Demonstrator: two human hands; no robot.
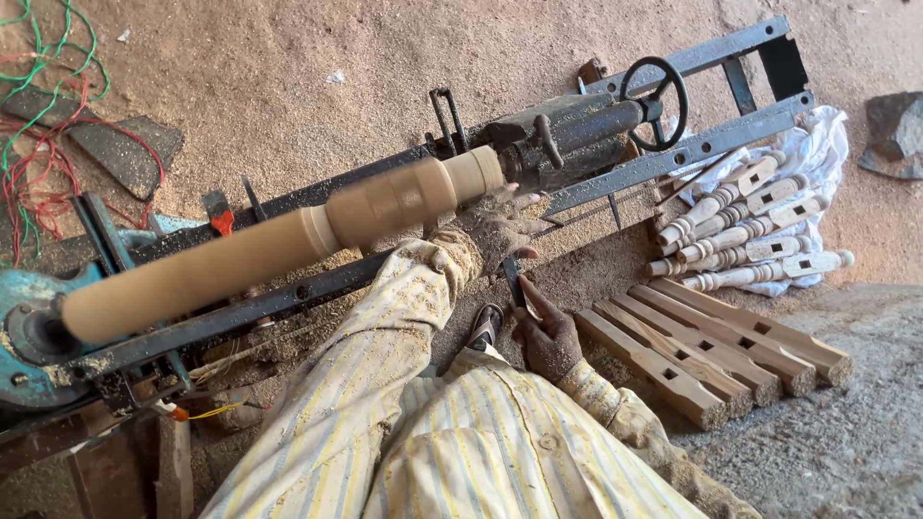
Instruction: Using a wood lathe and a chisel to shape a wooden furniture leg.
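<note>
Head view: wood lathe [288,207] lying low on sawdust-covered floor [317,58]. Long pale wooden workpiece [279,245] mounted between ends, blurred. Left hand [495,223], dusted with sawdust, resting at workpiece's right end beside tailstock [567,139]; its fingers curled over chisel [514,282], exact grip hard to tell. Right hand [548,336] below, fingers closed around chisel handle. Turned spindles [740,235] piled on white cloth [817,144]; square blanks [711,351] lined up near them.
</note>
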